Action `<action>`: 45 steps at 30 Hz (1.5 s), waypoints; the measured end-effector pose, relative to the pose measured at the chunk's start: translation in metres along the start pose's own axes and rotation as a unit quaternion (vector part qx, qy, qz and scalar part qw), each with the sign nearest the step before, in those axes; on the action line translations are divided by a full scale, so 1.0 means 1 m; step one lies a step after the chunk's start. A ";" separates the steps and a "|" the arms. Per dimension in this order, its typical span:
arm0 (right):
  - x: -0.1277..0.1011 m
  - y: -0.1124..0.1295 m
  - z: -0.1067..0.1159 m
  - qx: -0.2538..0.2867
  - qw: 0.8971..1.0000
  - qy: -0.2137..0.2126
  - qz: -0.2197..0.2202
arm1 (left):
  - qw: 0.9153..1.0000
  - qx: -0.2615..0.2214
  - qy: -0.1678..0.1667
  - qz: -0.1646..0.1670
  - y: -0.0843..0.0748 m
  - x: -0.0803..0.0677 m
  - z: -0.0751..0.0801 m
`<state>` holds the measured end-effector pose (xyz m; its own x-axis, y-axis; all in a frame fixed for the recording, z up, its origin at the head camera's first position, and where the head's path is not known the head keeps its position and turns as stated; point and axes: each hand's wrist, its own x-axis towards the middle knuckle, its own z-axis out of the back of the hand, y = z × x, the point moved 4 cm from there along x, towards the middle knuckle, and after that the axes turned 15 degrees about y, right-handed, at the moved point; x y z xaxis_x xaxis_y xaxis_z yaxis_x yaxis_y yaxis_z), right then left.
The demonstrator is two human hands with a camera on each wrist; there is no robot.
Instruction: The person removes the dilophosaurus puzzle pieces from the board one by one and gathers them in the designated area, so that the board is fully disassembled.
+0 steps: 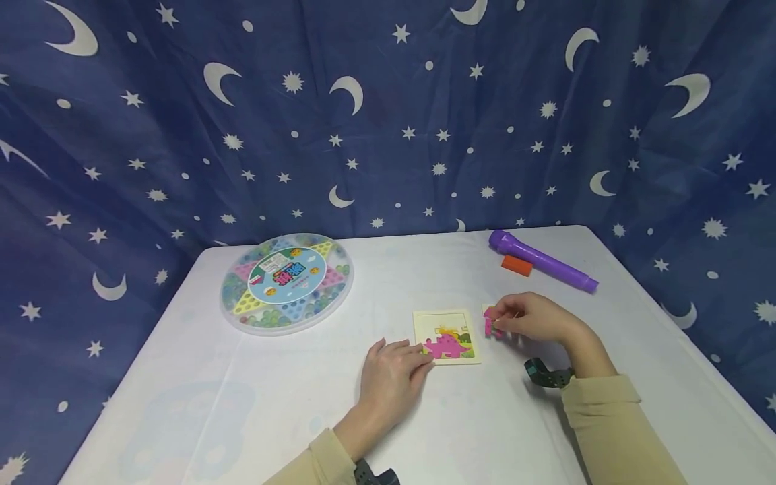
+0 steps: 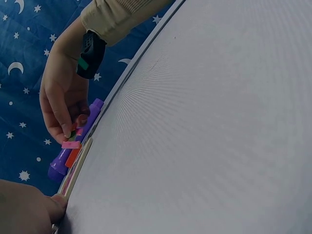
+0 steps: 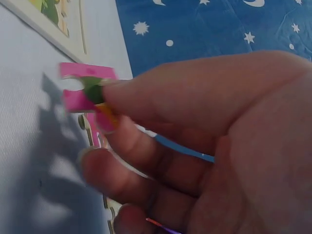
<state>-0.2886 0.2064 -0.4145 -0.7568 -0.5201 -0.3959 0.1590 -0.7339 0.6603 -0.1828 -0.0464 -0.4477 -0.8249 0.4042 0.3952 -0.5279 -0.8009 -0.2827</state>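
A small square puzzle frame (image 1: 446, 335) lies on the white table (image 1: 254, 404), with a pink dinosaur picture partly filled in. My left hand (image 1: 417, 357) rests flat beside it, fingertips touching the frame's left edge. Just right of the frame, my right hand (image 1: 498, 320) pinches a pink puzzle piece (image 1: 490, 326) and holds it slightly above the table. The right wrist view shows the pink piece (image 3: 83, 85) between thumb and fingers, with a corner of the frame (image 3: 53, 24) beyond it. In the left wrist view the right hand (image 2: 66, 130) holds the piece (image 2: 71, 144).
A purple flashlight (image 1: 542, 261) and an orange block (image 1: 516, 265) lie at the back right. A round clear game box (image 1: 286, 281) with marbles sits at the back left. Another loose piece (image 3: 90, 131) lies under my right hand. A starry blue curtain (image 1: 388, 114) surrounds the table.
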 end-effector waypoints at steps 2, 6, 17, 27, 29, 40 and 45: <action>-0.001 -0.003 -0.001 0.010 1.000 0.014 -0.010 | 1.000 -0.001 0.001 0.000 0.000 0.000 0.000; 0.000 -0.009 -0.002 0.017 0.999 0.020 -0.022 | 1.000 0.001 0.004 0.000 -0.001 0.000 -0.001; 0.001 -0.009 0.000 -0.016 0.999 -0.029 -0.043 | 1.000 0.002 0.004 -0.001 -0.001 -0.001 -0.001; 0.003 -0.010 0.001 -0.031 0.997 -0.039 -0.057 | 1.000 -0.001 0.004 0.000 0.000 -0.001 -0.002; 0.003 -0.010 0.001 -0.036 0.997 -0.045 -0.057 | 1.000 -0.001 0.004 -0.001 0.000 -0.001 -0.002; 0.012 0.005 -0.011 -0.033 0.998 -0.049 -0.032 | 1.000 0.001 0.001 -0.006 0.000 -0.001 -0.002; 0.020 0.017 -0.022 -0.037 0.998 -0.057 -0.003 | 1.000 0.008 0.004 -0.006 0.001 -0.001 -0.003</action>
<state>-0.2870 0.1736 -0.4248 -0.8242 -0.4653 -0.3229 0.1964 -0.7695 0.6077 -0.1831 -0.0460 -0.4504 -0.8197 0.4178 0.3918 -0.5350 -0.8028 -0.2631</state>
